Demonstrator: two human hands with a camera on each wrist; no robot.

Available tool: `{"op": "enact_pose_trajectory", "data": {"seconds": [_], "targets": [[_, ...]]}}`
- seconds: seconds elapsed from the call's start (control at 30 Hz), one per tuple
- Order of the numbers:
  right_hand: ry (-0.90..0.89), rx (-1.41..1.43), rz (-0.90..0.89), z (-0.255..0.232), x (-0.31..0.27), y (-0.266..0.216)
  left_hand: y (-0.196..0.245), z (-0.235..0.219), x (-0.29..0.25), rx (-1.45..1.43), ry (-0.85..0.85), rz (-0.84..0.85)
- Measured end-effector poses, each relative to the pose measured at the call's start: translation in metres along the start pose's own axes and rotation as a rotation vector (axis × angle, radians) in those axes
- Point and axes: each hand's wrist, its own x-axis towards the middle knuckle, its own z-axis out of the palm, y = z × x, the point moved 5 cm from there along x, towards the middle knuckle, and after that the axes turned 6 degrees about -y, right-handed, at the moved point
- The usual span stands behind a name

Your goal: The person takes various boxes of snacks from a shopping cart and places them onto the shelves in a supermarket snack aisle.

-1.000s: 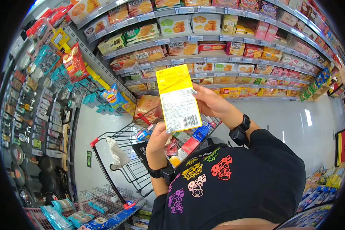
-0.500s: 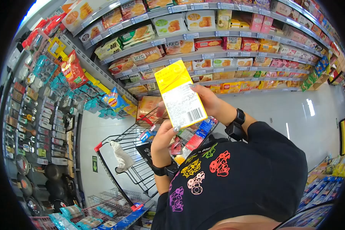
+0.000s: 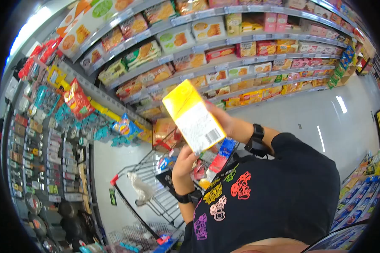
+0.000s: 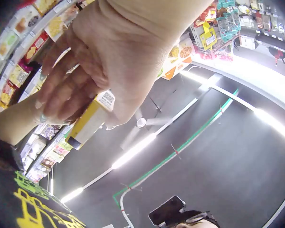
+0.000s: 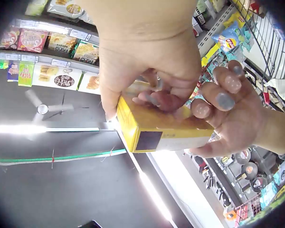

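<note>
A yellow and white box with a barcode on its lower part is held tilted in front of the chest. The left hand grips its lower end, thumb at the near corner. On the box's right edge the right hand holds on, its fingers partly behind the box. In the left wrist view the left hand covers most of the box. The right wrist view shows the right hand curled over the box, with the left hand at the other end.
Below the box stands a shopping cart with packages in it and a white cloth on its side. Shelves of packaged snacks curve across the far side. Pans and utensils hang at left; grey floor lies at right.
The box has tilted further, its top leaning left and one side face now showing. Both hands have kept hold of it. The shelves and cart have shifted in the head view.
</note>
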Motion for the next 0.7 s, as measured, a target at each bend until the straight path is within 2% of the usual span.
{"op": "enact_pose_trajectory", "data": {"seconds": [0.07,0.13,0.17,0.3,0.33,0.37,0.4,0.5,0.57,0.67,0.7], "targets": [[0.078,0.072,0.020,-0.027,-0.005,0.007,-0.021,-0.015,-0.009,-0.010,0.149,-0.083],[0.124,-0.034,-0.019,-0.029,-0.010,0.002,-0.020,-0.017,-0.009,-0.045,0.168,-0.080],[0.092,-0.018,-0.026,-0.022,-0.012,-0.003,-0.016,-0.016,-0.002,-0.012,0.168,-0.083],[0.065,0.039,-0.050,-0.029,-0.021,-0.009,-0.008,-0.009,0.016,0.094,0.266,-0.029],[0.066,0.037,-0.064,-0.030,-0.025,-0.012,-0.008,-0.008,0.020,0.103,0.294,0.037],[0.085,0.029,-0.084,-0.030,-0.031,-0.014,-0.031,-0.024,0.016,0.134,0.292,-0.029],[0.106,0.017,-0.097,-0.033,-0.033,-0.016,-0.029,-0.022,0.019,0.213,0.334,-0.033],[0.160,0.054,-0.160,-0.051,-0.050,-0.019,-0.042,-0.019,0.035,0.260,0.454,0.055],[0.352,-0.116,-0.258,-0.065,-0.069,-0.027,-0.057,-0.023,0.046,0.307,0.507,0.063],[0.562,-0.245,-0.324,-0.076,-0.100,-0.039,-0.057,0.003,0.074,0.233,0.445,0.065],[0.615,-0.280,-0.328,-0.074,-0.111,-0.041,-0.077,0.001,0.080,0.198,0.365,0.029]]}}
